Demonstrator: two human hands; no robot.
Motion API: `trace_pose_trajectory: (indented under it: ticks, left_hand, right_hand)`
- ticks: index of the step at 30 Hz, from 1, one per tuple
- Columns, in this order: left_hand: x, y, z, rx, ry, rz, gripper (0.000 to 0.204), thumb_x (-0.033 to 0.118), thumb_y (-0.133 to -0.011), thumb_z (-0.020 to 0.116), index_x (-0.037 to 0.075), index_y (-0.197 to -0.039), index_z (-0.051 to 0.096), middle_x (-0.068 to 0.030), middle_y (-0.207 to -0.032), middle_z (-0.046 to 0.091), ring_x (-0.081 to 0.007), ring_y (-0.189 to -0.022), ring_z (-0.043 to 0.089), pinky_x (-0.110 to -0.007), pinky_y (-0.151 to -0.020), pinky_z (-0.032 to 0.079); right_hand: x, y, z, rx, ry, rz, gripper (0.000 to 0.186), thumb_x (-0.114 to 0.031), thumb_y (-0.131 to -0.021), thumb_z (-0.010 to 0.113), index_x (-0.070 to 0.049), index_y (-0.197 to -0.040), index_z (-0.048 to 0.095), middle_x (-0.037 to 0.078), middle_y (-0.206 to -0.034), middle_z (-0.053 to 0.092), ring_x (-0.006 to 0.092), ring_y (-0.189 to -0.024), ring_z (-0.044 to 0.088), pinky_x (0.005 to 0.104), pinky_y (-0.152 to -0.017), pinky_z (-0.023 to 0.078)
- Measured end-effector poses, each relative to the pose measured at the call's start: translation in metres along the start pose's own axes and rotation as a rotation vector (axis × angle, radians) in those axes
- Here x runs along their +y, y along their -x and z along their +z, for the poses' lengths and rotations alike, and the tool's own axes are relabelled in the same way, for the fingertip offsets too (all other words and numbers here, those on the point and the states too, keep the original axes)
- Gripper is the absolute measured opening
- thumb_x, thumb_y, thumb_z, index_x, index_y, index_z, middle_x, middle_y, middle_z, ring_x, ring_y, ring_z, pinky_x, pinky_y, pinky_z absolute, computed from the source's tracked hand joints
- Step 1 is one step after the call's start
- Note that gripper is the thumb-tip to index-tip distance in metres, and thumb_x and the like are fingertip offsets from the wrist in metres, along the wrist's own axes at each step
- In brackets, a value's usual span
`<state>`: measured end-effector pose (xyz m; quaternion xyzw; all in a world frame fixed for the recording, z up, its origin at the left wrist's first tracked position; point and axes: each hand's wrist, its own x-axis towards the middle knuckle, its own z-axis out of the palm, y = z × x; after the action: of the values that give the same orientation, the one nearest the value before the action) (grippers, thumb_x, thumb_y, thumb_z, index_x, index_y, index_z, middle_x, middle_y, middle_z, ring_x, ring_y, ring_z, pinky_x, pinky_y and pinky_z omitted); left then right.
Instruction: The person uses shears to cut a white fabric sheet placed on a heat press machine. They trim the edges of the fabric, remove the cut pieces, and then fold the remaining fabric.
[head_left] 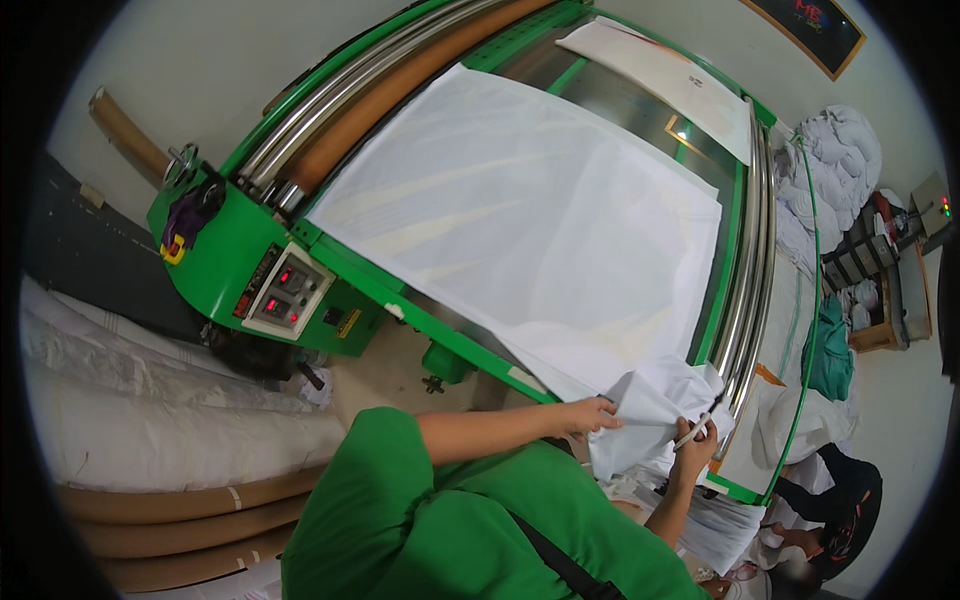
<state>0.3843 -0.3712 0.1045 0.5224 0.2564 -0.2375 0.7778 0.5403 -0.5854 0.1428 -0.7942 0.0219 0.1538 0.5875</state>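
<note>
A large white sheet of fabric (515, 220) lies on the bed of a green roller machine (195, 275), its near corner gathered in loose folds. My left hand (590, 418) pinches the bunched fabric at the machine's near edge. Just right of it, my right hand (696, 448) grips a slim white-and-black tool (690, 432), perhaps scissors, against the folds. A second white printed sheet (650, 70) lies at the far end of the bed, beside the steel rollers.
Control panel (288, 295) on the machine's left end. Wrapped rolls (150, 430) and cardboard tubes (180, 525) lie at left. White cloth heaps (830, 170), green cloth (828, 350) and drawers (868, 260) are at right. A person in black (840, 510) bends at lower right.
</note>
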Motion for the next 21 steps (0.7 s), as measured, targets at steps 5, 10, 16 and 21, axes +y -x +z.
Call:
trace_pose_trajectory:
  ticks: [5,10,16,21]
  left_hand:
    - [-0.027,0.055,-0.053,0.063,0.121,0.06,0.059,0.048,-0.092,0.068,0.01,-0.136,0.055,-0.005,-0.12,0.064,-0.0142,-0.103,0.06,-0.03,-0.079,0.049]
    - [-0.07,0.097,-0.099,0.187,0.417,0.077,0.047,0.043,-0.096,0.066,0.012,-0.13,0.058,-0.0076,-0.124,0.065,-0.0203,-0.109,0.064,-0.038,-0.085,0.051]
    - [-0.094,0.103,-0.142,0.584,0.788,0.274,0.043,0.029,-0.095,0.069,0.006,-0.129,0.053,-0.0135,-0.128,0.06,-0.0257,-0.11,0.062,-0.041,-0.087,0.053]
    - [-0.069,0.082,-0.175,0.821,0.939,0.333,0.049,0.029,-0.092,0.073,0.005,-0.131,0.054,-0.0138,-0.134,0.055,-0.0291,-0.114,0.059,-0.043,-0.088,0.052]
  right_hand:
    - [0.107,-0.032,-0.039,0.464,0.146,-0.169,0.067,-0.01,-0.085,0.081,0.006,-0.139,0.045,0.024,-0.116,0.064,0.0259,-0.101,0.066,0.0332,-0.086,0.054]
    - [0.13,-0.033,-0.083,0.633,0.497,-0.238,0.075,-0.009,-0.074,0.087,0.011,-0.135,0.048,0.026,-0.126,0.063,0.0345,-0.114,0.064,0.0395,-0.099,0.05]
    - [0.075,-0.004,-0.065,0.463,0.7,-0.204,0.069,-0.016,-0.073,0.084,0.003,-0.131,0.053,0.029,-0.121,0.065,0.0454,-0.114,0.063,0.0455,-0.098,0.048]
    - [0.037,-0.004,-0.038,0.177,0.748,-0.189,0.059,-0.011,-0.076,0.072,-0.001,-0.13,0.051,0.031,-0.115,0.067,0.0476,-0.109,0.064,0.0476,-0.094,0.05]
